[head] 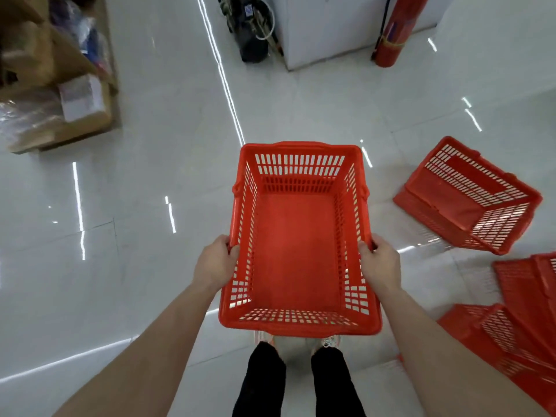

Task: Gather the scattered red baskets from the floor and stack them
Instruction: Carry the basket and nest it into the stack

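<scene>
Head camera: you held a red basket (298, 251) upright and level above the glossy white floor (150, 206), its open top facing you. Your left hand (215, 261) clasped the basket's left rim towards the near corner, its grip curled tight round the edge. Your right hand (380, 266) took the right rim at the matching spot, its grip likewise wrapped round the plastic. The basket hung in front of your black trousers (261, 383), and the toes of your shoes (331, 341) showed just under its near edge.

To your right, a second basket (469, 194) lay tipped on its side on the floor, well apart from the one you carried. Nearer you, at the lower right edge, a heap of baskets (517, 320) lay overlapping and partly cut off; how many could not be told.

At the far left stood cardboard boxes (45, 100) with plastic-wrapped goods. At the top, a black bag (252, 31) sat beside a white cabinet (325, 25), and a red fire extinguisher (397, 34) stood on the cabinet's other side.
</scene>
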A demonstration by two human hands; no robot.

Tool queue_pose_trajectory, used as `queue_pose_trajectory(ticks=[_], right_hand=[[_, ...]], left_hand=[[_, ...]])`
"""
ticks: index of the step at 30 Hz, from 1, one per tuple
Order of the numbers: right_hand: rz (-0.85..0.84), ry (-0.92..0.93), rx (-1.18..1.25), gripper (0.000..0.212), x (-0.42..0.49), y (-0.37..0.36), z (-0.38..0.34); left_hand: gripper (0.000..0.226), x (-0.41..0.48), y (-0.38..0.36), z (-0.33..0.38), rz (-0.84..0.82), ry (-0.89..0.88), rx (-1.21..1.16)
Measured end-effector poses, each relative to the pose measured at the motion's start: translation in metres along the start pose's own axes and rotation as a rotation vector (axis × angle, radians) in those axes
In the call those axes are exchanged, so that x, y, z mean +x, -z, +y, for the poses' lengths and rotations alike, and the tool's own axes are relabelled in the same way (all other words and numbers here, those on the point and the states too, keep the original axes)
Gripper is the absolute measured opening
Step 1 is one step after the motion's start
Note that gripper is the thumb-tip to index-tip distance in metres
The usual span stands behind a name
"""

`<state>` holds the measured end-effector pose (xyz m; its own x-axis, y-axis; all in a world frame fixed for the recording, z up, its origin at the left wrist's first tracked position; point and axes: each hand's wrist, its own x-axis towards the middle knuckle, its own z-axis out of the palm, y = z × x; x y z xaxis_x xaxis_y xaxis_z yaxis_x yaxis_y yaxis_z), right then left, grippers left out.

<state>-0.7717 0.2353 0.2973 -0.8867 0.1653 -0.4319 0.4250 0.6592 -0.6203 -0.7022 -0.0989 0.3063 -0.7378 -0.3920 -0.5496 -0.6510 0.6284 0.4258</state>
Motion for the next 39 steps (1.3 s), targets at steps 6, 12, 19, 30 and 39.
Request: queue_pose_trajectory(ticks=[6, 12, 19, 30, 39], right_hand=[[0.013, -0.033, -0.013, 0.024, 0.040, -0.064, 0.043], [-0.094, -0.140, -0.097, 0.030, 0.043, -0.118, 0.111], [-0.309, -0.221, -0.287, 0.035, 0.011, -0.096, 0.103], [-0.078, -0.332, -0.221, 0.040, -0.161, 0.090, 0.009], [0.148, -0.476, -0.277, 0.033, -0.330, 0.236, 0.086]], left_hand=[[0.033, 0.066, -0.057, -0.035, -0.041, -0.044, -0.003], [0.030, 0.078, -0.122, -0.083, -0.159, -0.010, -0.035], [0.044, 0.048, -0.098, -0.072, -0.314, 0.020, 0.090], [0.035, -0.094, 0.017, 0.088, -0.340, -0.425, 0.372], [0.043, -0.251, -0.049, 0.201, -0.528, -0.855, 0.651]])
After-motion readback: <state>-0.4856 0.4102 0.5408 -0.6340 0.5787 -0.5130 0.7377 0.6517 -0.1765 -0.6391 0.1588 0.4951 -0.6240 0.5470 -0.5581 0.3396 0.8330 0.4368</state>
